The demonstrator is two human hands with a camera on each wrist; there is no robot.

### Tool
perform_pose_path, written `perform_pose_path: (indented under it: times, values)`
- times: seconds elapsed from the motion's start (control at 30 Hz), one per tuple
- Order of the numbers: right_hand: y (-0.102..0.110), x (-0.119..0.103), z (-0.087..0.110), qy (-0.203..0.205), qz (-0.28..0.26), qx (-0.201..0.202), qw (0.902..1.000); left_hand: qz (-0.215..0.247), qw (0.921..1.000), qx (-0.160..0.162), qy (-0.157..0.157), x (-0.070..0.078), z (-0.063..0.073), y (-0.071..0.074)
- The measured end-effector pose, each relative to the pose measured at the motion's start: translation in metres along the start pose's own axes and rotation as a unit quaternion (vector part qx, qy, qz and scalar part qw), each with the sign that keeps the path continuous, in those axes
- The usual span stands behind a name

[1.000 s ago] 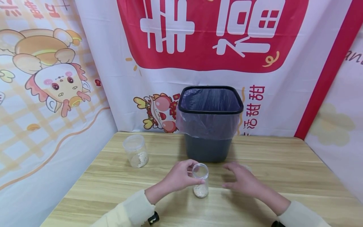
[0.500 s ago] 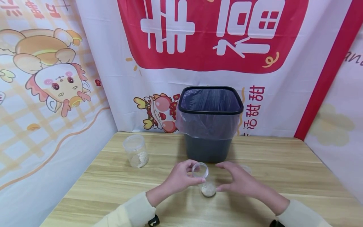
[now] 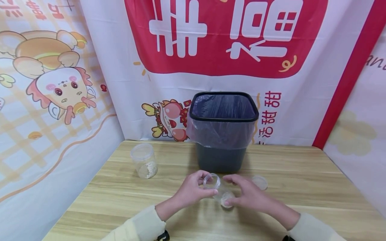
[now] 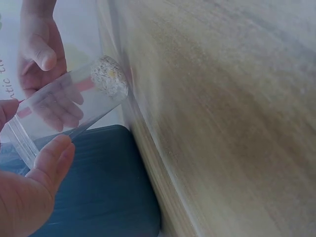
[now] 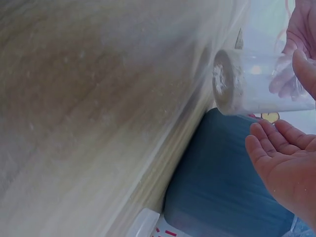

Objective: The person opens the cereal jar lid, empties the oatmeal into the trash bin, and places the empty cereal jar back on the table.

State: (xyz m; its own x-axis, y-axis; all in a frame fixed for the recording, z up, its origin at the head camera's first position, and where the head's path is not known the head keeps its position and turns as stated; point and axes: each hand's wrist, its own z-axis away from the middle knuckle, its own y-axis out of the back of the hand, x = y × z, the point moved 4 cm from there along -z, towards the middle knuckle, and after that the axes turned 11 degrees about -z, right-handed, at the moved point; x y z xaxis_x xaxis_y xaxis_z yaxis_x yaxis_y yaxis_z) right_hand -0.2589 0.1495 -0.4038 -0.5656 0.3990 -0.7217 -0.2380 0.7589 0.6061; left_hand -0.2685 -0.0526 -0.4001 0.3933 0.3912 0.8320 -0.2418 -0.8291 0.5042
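Note:
My left hand (image 3: 190,188) grips a clear plastic jar (image 3: 222,191) near its rim, thumb and fingers on either side. The jar leans, its base swung toward the right, its mouth without a lid. Pale grains (image 4: 109,78) sit in its base. My right hand (image 3: 251,194) is cupped beside the jar's lower end, fingers spread; in the head view its thumb overlaps the base. In the right wrist view the right fingers (image 5: 281,140) are extended beside the jar's wall, not closed round it. Behind the right hand a clear round lid (image 3: 260,182) lies on the table.
A dark bin (image 3: 221,157) with a clear liner stands just behind my hands. At the left of the wooden table (image 3: 120,197) stands a wider clear jar (image 3: 144,160) with some white bits in it. Printed cloth (image 3: 169,83) hangs behind the table and at both sides.
The jar has gone from upright to tilted, its base swinging rightward. My right hand has moved left to the jar, uncovering the lid. The left hand has kept its hold.

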Motion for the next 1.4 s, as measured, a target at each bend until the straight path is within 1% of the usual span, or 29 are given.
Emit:
perform_pose_path:
  times: [0.2,0.4,0.53,0.77,0.87,1.0,1.27,1.4]
  values:
    - [-0.006,-0.002,0.000,0.009,-0.012,-0.010,0.9998,0.005,1.0000,0.005,-0.001,-0.001,0.001,-0.001]
    - [-0.010,-0.001,-0.001,-0.010,-0.008,-0.009,0.9999,0.008,1.0000,0.003,0.004,0.000,0.002,-0.002]
    - [-0.012,0.001,-0.001,-0.012,-0.007,-0.006,0.9999,0.011,0.9999,-0.002,0.010,0.001,0.003,-0.002]
    - [-0.016,0.005,-0.001,-0.026,-0.035,-0.017,0.9989,0.035,0.9992,-0.012,0.012,0.002,0.005,-0.003]
    - [-0.016,0.005,-0.001,-0.025,-0.037,-0.018,0.9989,0.043,0.9989,-0.012,0.012,0.002,0.005,-0.004]
    - [-0.016,0.005,-0.002,-0.024,-0.031,-0.017,0.9991,0.038,0.9992,-0.011,0.012,0.001,0.005,-0.004]
    - [-0.013,0.001,0.000,-0.022,-0.019,-0.012,0.9995,0.008,0.9998,-0.012,0.011,0.002,0.004,-0.004]
    - [-0.011,0.000,0.001,-0.012,-0.022,-0.009,0.9996,0.019,0.9996,-0.019,0.012,0.005,0.003,-0.003]
